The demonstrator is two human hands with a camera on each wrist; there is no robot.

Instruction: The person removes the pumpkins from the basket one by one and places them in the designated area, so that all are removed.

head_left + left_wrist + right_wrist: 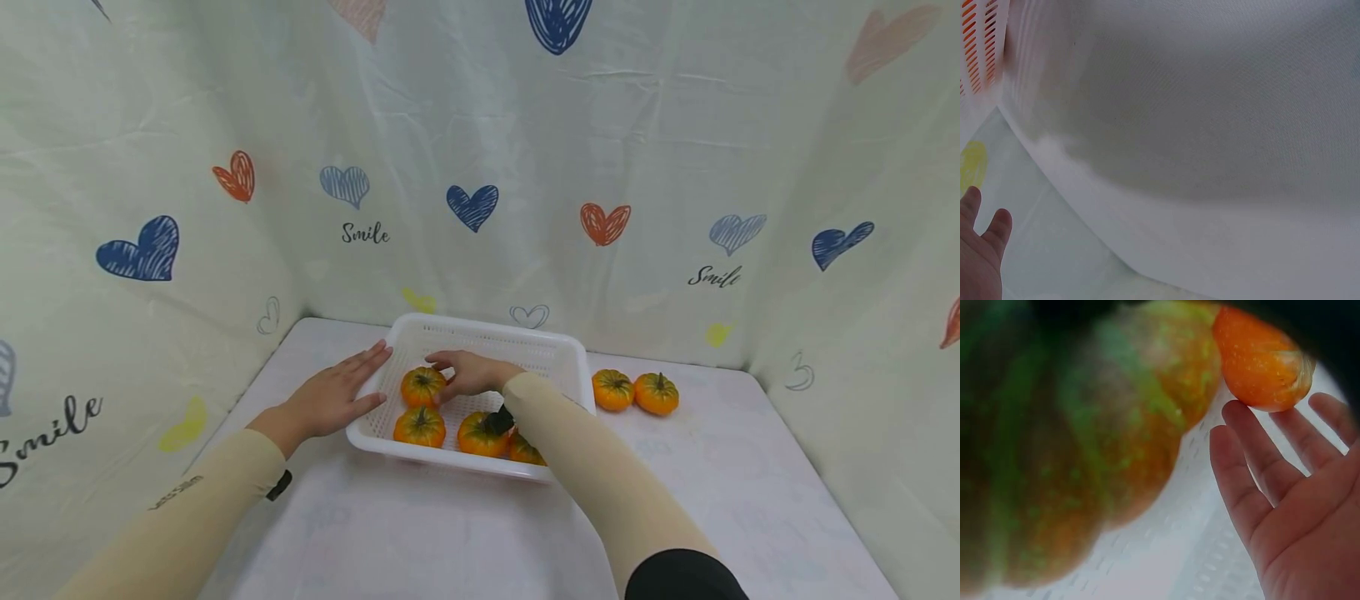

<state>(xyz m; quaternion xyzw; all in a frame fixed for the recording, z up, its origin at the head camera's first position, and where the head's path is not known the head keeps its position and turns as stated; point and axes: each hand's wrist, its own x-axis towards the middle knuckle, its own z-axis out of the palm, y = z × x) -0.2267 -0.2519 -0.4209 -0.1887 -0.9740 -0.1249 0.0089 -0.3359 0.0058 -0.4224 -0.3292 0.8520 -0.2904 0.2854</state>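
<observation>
A white plastic basket (480, 468) with slotted walls holds several small orange pumpkins with green-streaked tops. Inside it, my right hand (474, 372) is beside the back left pumpkin (423, 387). In the right wrist view its fingers are spread and fairly straight, with fingertips right at an orange pumpkin (1263, 362). My left hand (330, 398) lies with extended fingers along the basket's left rim. The front left pumpkin (420, 427) and a middle one (480, 435) sit near the front wall. My right forearm partly hides another pumpkin (525, 450).
Two more pumpkins, one nearer the basket (612, 390) and one farther right (657, 393), sit side by side on the white table (420, 533). A curtain (480, 125) printed with hearts surrounds the table's back and sides.
</observation>
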